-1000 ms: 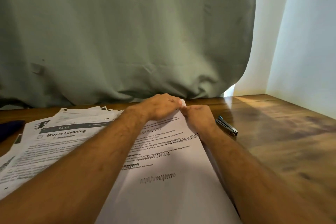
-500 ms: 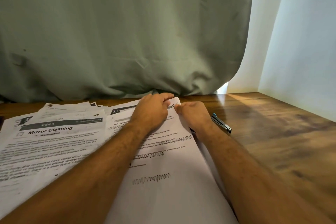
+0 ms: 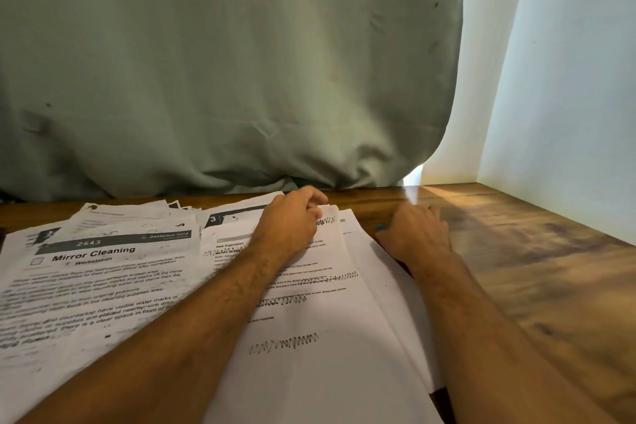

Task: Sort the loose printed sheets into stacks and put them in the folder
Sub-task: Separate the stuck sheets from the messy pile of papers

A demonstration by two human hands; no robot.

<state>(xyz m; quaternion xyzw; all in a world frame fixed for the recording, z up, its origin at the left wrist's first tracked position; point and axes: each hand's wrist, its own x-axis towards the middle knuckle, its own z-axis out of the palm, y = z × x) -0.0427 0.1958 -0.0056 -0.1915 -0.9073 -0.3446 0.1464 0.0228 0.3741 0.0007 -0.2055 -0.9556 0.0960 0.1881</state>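
Observation:
A stack of printed sheets [image 3: 309,354] with scribbled pen marks lies in front of me on the wooden table [image 3: 533,268]. My left hand [image 3: 292,220] pinches the stack's far right corner [image 3: 332,213] with curled fingers. My right hand [image 3: 416,234] is off the paper, just right of the stack, with its fingers curled over a small stapler, of which only the blue tip [image 3: 380,227] shows. More loose sheets [image 3: 103,268], topped by one headed "Mirror Cleaning", are spread out on the left. No folder can be made out.
A grey-green curtain [image 3: 223,79] hangs right behind the table's far edge. A pale wall [image 3: 568,96] closes off the right side. Bare wood runs to the right of my right arm.
My right hand let go of the stack's corner and moved right onto the stapler. My left hand kept its pinch on the corner. The view shifted slightly left.

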